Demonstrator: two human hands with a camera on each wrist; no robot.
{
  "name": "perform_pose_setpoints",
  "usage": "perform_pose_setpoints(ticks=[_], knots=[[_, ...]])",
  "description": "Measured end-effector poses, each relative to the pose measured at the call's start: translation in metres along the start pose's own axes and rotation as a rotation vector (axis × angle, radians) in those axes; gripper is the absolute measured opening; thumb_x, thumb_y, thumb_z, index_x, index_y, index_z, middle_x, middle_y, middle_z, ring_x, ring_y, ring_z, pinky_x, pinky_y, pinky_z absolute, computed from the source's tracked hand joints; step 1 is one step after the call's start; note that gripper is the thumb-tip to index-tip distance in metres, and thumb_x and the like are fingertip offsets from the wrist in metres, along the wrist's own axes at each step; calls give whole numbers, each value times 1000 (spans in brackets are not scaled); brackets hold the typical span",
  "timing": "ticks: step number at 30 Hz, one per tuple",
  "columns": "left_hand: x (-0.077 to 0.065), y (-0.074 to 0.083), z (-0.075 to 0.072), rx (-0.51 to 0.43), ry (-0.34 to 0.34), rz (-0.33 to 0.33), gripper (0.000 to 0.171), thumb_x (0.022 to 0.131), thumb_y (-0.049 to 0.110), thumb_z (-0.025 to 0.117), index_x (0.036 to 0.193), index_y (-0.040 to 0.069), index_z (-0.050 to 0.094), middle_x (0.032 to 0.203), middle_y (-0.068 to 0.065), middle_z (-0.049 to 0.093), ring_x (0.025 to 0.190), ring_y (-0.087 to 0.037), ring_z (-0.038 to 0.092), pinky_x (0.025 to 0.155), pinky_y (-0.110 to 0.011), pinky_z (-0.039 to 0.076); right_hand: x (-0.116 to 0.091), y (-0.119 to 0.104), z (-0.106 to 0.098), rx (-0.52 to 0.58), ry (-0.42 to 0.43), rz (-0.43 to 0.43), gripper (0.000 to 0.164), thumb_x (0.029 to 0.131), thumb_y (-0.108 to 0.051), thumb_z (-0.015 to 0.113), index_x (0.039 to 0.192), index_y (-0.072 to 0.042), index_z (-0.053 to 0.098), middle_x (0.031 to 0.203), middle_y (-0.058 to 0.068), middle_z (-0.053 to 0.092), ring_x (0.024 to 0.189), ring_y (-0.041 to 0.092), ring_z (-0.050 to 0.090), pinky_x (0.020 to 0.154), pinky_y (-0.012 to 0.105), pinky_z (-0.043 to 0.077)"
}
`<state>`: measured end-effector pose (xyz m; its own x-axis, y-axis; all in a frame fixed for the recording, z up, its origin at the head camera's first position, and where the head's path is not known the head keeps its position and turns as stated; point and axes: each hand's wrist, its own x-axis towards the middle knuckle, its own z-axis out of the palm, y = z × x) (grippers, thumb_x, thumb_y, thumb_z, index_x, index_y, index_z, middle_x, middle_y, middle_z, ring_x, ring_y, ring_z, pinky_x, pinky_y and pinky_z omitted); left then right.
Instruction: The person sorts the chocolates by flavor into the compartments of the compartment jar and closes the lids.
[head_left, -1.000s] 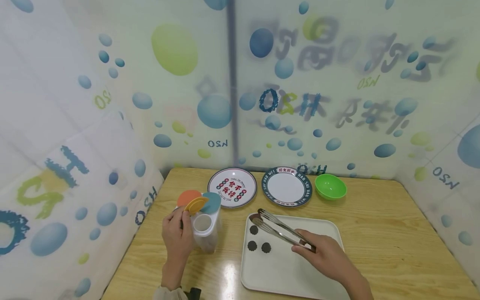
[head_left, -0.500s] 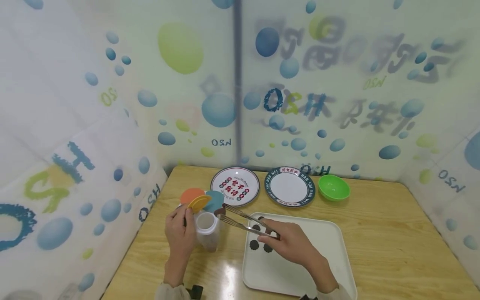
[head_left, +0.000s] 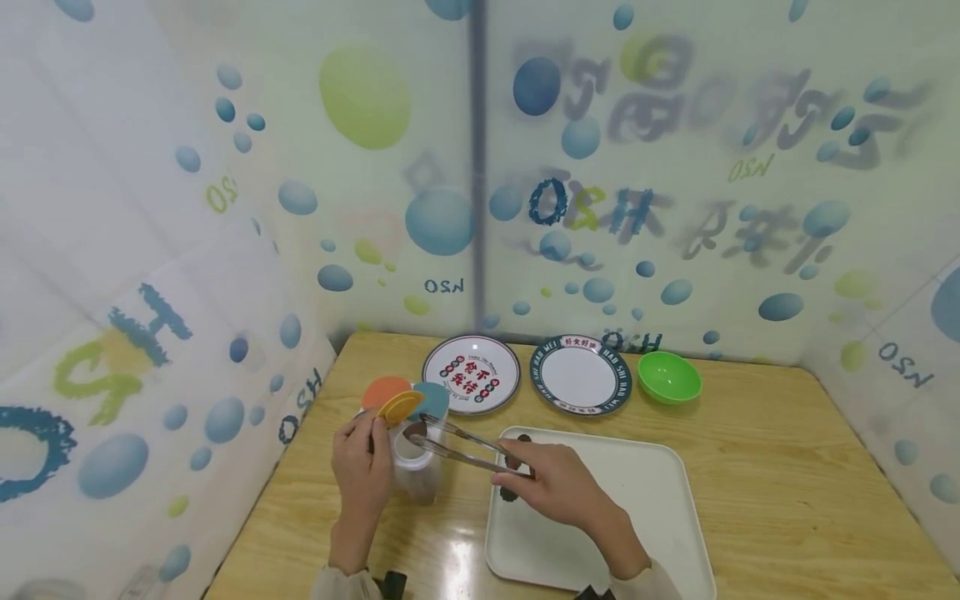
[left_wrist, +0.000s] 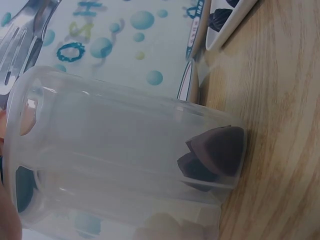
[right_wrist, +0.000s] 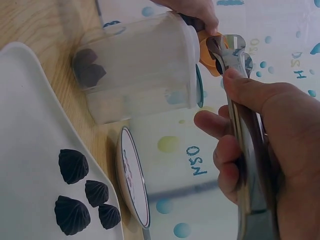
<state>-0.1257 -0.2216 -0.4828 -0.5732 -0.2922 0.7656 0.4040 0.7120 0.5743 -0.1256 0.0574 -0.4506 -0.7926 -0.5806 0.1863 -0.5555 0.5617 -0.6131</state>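
My left hand [head_left: 363, 458] pinches the raised yellow lid [head_left: 400, 407] of a translucent container [head_left: 417, 483]. The compartment beneath that lid stands uncovered, while an orange lid [head_left: 386, 388] and a blue lid [head_left: 432, 402] cover others. My right hand [head_left: 562, 483] grips metal tongs [head_left: 468, 454], their slotted tips over the uncovered mouth. A dark brown piece [head_left: 415, 430] shows between the tips. Through the container wall, dark pieces [left_wrist: 220, 150] are visible at the bottom. Several dark fluted pieces, like small chocolates [right_wrist: 72, 215], lie on the white tray [head_left: 600, 533], partly hidden by my right hand in the head view.
Behind the tray stand a plate with red lettering [head_left: 471, 375], a dark-rimmed plate [head_left: 581, 375] and a green bowl [head_left: 669, 377]. All rest on a wooden table [head_left: 795, 467], with patterned sheeting [head_left: 600, 167] along its back and sides.
My right hand has carried the tongs left from above the tray to the container's uncovered mouth, with the dark brown piece at their tips. My left hand keeps holding the yellow lid up.
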Motion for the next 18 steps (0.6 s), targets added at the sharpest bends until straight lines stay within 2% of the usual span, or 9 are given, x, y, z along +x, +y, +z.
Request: perform_pose_setpoints(ticks=[5,10,12,18], knots=[[0,1,0,-8,-10,-10,16,96,1,54,97,-4,70,93,-22,73,94,-39,67,89,-41,42,2,-1,-1,-14,-13,15,36,95,-51,60,121,-27,64,87,-17,67,56,-3,45,54,19,40],[1,3,1,-4,0,7,16,95,0,54,97,-4,70,93,-22,73,93,-40,67,87,-45,43,1,-2,-2,-10,-30,62,40,92,-53,63,121,-26,61,86,-21,66,54,-3,46,52,19,40],[1,4,1,-2,9,9,16,95,-1,55,97,-5,70,94,-22,74,93,-41,67,87,-46,43,-1,-2,-2,-7,-20,80,39,91,-52,66,120,-26,60,85,-22,64,53,-2,46,50,20,39],[1,4,-1,-5,-2,1,16,95,-1,54,98,-5,70,97,-24,73,94,-41,67,89,-46,42,-9,4,-5,-10,22,120,53,86,-58,68,126,-25,58,90,-21,63,54,-2,47,50,21,41]])
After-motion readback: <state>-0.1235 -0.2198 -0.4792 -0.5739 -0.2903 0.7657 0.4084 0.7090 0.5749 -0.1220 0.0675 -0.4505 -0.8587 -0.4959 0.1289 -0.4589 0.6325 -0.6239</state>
